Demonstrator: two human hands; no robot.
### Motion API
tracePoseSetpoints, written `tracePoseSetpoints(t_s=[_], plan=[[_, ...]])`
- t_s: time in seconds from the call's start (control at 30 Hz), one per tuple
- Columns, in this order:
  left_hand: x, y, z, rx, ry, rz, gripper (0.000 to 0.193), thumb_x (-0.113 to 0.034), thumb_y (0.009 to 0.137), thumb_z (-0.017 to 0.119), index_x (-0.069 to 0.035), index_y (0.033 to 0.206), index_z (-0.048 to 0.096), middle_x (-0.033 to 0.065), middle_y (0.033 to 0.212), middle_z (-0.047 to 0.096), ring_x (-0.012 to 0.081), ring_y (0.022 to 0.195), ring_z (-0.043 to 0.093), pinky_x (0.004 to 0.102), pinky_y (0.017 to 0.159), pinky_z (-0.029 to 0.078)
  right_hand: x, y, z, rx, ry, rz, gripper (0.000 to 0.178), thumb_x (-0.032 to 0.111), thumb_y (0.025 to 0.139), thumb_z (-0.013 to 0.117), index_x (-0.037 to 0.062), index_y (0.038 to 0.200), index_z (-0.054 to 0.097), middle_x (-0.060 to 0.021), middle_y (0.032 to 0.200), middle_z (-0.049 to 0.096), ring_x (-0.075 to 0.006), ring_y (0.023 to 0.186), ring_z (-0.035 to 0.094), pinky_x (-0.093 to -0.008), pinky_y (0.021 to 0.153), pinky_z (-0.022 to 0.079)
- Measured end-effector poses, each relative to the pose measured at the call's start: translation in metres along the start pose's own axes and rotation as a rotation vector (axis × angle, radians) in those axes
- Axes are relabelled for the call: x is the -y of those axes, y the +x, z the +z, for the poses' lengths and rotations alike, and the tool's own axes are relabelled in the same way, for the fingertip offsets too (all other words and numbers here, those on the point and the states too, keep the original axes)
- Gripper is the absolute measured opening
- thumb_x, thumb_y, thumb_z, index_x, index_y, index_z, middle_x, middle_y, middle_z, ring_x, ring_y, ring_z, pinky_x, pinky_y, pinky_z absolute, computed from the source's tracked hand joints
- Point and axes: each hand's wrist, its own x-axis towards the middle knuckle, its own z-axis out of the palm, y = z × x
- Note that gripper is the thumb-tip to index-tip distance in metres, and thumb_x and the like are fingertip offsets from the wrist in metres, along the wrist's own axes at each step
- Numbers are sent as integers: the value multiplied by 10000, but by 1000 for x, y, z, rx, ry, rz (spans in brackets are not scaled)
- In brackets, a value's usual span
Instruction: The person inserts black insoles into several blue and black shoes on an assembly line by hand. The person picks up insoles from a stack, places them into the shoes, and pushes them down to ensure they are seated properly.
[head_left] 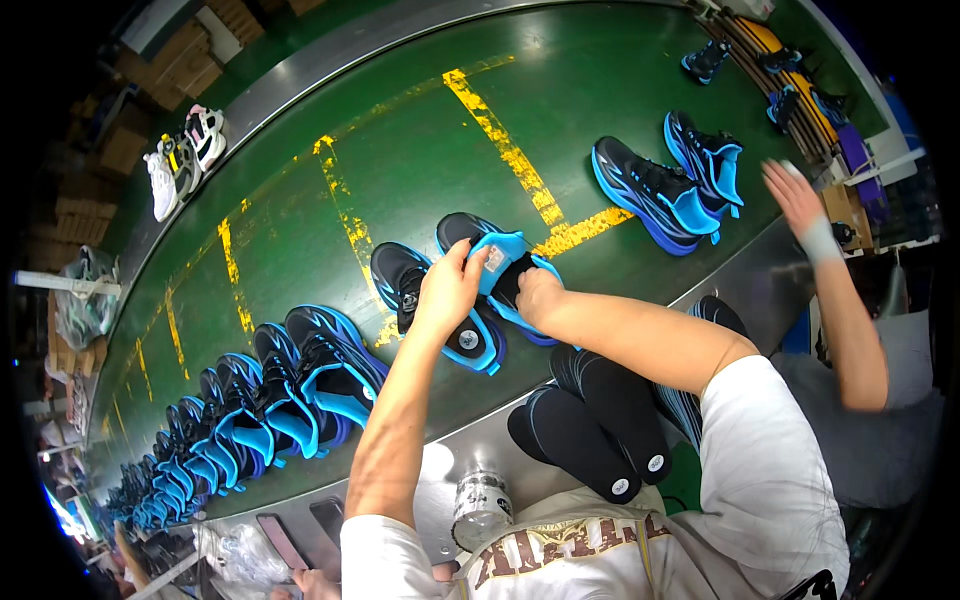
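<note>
A black and blue sneaker [463, 228] sits on the green work surface, toe pointing away from me. My left hand [447, 290] is closed on its light blue tongue, which is pulled up and carries a pale label. My right hand [540, 295] reaches into the shoe's opening with curled fingers. Their tips are hidden inside, beside dark material, and I cannot make out what they hold. Left of it stands the matching sneaker [400, 268], partly behind my left hand, with a round white sticker showing inside its heel.
Black insoles [615, 415] lie in stacks near my right forearm. A long row of similar sneakers [320, 350] runs off left; another pair [650, 190] stands at right. A co-worker's hand [795, 200] is raised there. White sneakers [160, 185] rest at the far-left edge. A clear tape roll [482, 505] stands near me.
</note>
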Motion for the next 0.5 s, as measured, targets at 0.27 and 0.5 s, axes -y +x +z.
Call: tracePoseSetpoints(t_s=[0.27, 0.5], plan=[[-8, -3, 12, -312, 655, 447, 265, -134, 771, 556, -78, 1015, 470, 149, 996, 474, 274, 630, 582, 351, 551, 483, -14, -55, -23, 43, 77, -212, 353, 235, 818, 392, 45, 990, 635, -92, 1074, 596, -167, 1059, 517, -368, 1020, 205], [-15, -2, 15, -99, 856, 377, 412, -258, 648, 706, -44, 872, 434, 120, 868, 471, 240, 616, 594, 321, 516, 476, -1, -64, 1, -165, 380, -186, 514, 343, 791, 330, -81, 781, 620, -198, 802, 615, -242, 964, 548, -387, 1070, 92]])
